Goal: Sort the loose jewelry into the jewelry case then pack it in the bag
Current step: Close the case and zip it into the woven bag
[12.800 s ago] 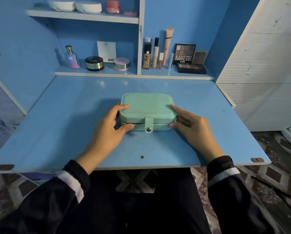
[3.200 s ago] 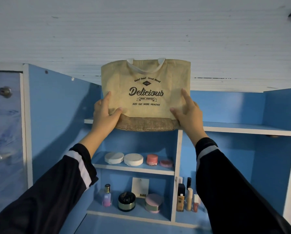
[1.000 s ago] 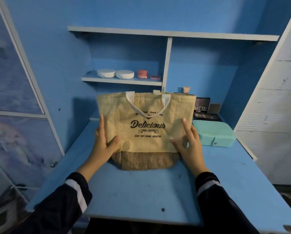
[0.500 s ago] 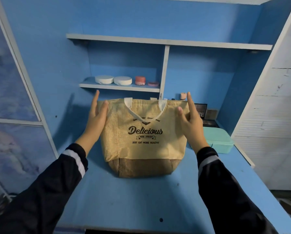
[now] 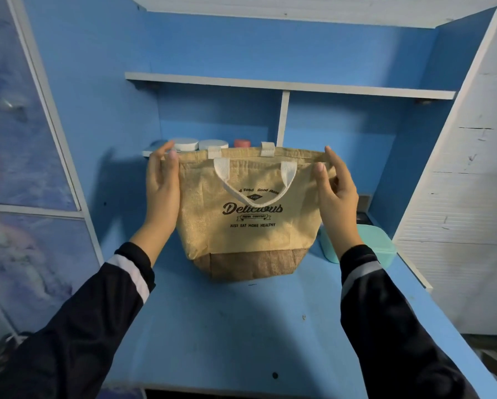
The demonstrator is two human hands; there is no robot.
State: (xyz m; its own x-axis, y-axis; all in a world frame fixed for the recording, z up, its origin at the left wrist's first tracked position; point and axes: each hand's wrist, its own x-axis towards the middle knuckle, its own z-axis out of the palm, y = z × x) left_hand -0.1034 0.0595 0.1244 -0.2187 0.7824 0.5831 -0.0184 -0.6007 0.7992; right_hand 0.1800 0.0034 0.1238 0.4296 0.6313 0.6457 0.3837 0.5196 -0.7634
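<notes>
While I watch through the head camera, the tan woven tote bag (image 5: pixel 241 243) with the dark "Delicious" print stands upright on the blue desk top (image 5: pixel 241 335), its white webbing handle (image 5: pixel 222 171) hanging down the front. The left hand (image 5: pixel 162 191) lies against the bag's left side, fingers straight and thumb near the rim. The right hand (image 5: pixel 338 197) brackets the bag's right rim corner between forefinger and thumb; motion blur keeps me from telling whether they really pinch the cloth. The mint-green rectangular jewelry case (image 5: pixel 377 243), lid down, sits just right of the bag, partly behind the right wrist. Two white round tubs (image 5: pixel 185 144) and a pink jar (image 5: pixel 241 143) show on a shelf behind the bag's rim.
</notes>
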